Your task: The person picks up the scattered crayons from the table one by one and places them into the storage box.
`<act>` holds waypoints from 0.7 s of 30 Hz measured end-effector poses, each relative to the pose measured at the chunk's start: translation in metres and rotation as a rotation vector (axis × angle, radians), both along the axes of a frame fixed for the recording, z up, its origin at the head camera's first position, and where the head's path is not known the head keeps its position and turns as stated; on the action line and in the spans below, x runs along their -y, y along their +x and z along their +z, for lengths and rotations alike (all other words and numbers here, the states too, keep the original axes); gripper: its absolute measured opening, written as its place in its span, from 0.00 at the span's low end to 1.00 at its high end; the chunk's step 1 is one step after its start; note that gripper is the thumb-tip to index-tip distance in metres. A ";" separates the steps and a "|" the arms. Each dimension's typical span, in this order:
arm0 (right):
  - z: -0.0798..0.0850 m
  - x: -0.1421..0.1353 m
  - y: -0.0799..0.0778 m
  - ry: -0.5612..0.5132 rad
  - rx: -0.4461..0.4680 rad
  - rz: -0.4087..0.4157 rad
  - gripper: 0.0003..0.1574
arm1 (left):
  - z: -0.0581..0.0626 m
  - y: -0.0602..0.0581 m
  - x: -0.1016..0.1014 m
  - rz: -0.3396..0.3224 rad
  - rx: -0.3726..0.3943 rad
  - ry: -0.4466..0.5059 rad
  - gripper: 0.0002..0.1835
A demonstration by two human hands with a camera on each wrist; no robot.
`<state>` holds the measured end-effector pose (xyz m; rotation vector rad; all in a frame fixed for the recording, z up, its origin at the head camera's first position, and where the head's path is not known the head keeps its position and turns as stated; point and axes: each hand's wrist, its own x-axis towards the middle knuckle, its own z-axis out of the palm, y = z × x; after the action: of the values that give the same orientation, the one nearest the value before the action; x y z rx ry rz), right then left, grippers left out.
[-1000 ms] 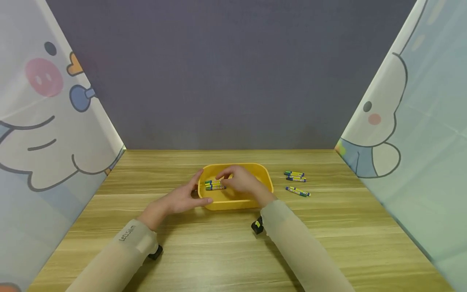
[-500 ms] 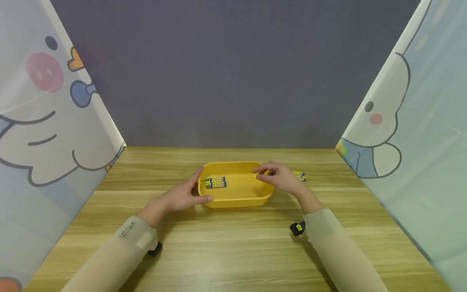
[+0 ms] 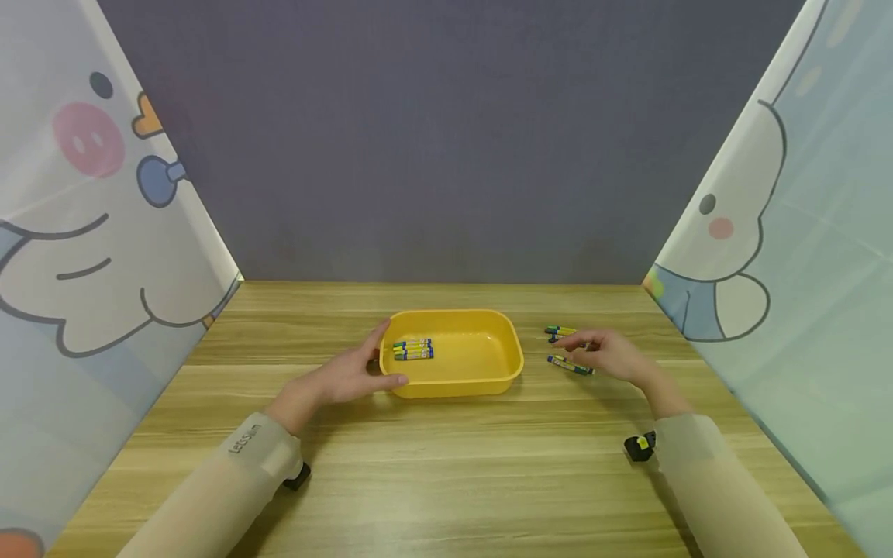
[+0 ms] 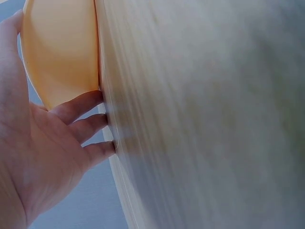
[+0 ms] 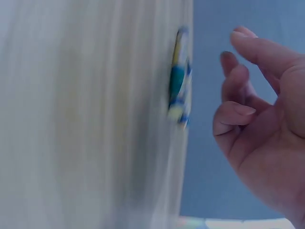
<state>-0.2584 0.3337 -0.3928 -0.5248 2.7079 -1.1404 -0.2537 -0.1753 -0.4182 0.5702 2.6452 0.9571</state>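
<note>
A shallow yellow plastic bin [image 3: 460,388] stands on the wooden table. Three or so crayons [image 3: 415,353] in blue and yellow wrappers lie side by side at its left end. My left hand [image 3: 346,376] holds that end, thumb over the front rim and fingers against the outer wall; in the left wrist view the fingertips [image 4: 97,98] also reach the tabletop. My right hand [image 3: 609,356] hovers, fingers loosely bent and holding nothing, above more crayons [image 3: 568,364] right of the bin. It partly covers the rear group of crayons [image 3: 558,331].
The wooden tabletop [image 3: 418,480] runs back to a dark grey panel [image 3: 446,155]. Cartoon-printed sheets flank it, one on the left [image 3: 105,232] and one on the right [image 3: 802,271]. Each wrist carries a small black camera, such as the right camera [image 3: 639,446].
My right hand has drawn out of the bin and travelled right to the crayons on the table, uncovering the ones in the bin. The left hand stays at the bin's left end.
</note>
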 end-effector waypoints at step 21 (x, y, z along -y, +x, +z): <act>-0.019 -0.052 -0.004 0.216 -0.005 -0.035 0.22 | -0.005 -0.002 -0.001 0.006 0.011 0.027 0.69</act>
<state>-0.2624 0.3860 -0.4117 -0.4502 2.8087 -0.8399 -0.2559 -0.1748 -0.4233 0.5618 2.6294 0.9968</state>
